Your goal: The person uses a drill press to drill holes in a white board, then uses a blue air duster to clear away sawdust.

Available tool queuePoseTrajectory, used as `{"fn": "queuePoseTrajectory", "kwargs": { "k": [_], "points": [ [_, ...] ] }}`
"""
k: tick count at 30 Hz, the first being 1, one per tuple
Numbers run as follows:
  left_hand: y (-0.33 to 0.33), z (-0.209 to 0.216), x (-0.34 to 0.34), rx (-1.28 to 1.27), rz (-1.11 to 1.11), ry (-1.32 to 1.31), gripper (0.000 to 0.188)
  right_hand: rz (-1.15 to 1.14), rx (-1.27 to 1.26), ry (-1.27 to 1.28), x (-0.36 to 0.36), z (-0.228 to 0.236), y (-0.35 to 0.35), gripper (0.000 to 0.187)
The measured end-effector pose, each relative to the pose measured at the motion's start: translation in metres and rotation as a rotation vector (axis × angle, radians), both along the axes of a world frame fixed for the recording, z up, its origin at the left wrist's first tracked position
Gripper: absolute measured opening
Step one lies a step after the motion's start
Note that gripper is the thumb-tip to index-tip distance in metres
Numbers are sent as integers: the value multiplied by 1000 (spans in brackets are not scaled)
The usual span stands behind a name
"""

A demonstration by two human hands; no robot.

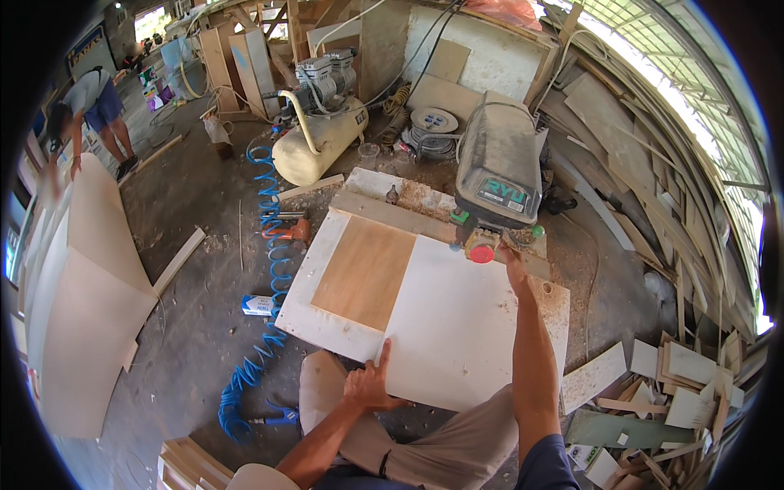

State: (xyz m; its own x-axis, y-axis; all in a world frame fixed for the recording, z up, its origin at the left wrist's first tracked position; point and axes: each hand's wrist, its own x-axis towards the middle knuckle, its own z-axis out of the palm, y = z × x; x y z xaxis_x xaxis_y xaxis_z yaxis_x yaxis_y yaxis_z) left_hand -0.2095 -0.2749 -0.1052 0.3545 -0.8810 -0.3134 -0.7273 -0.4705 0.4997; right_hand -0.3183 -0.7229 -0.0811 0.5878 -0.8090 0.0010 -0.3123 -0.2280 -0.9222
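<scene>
A bench drill press (500, 155) with a long, dusty grey head stands at the far side of a white work board (465, 327). On its front is a red round button (482, 254); green knobs show beside it. My right hand (510, 255) reaches up to the machine's right front, just beside that button, its fingers mostly hidden. A brown wooden panel (366, 272) lies flat on the left half of the board. Near the panel's lower right corner, my left hand (371, 385) rests at the board's front edge, index finger stretched forward and thumb out sideways, holding nothing.
A cream air compressor (322, 139) stands behind, its coiled blue hose (278, 261) trailing down the left. An orange power drill (292, 232) and a small box (257, 305) lie on the floor. Wood offcuts (678, 384) crowd the right. Far left, another person (94, 102) handles large pale sheets (98, 310).
</scene>
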Motion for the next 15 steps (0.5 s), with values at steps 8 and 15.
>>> {"fn": "queuePoseTrajectory", "kwargs": {
  "k": [8,15],
  "points": [
    [4,-6,10,-2,-13,50,158,-16,42,-96,-1,-10,-4,64],
    [-1,16,6,29,10,62,156,-87,77,-27,2,2,6,71]
  ]
}}
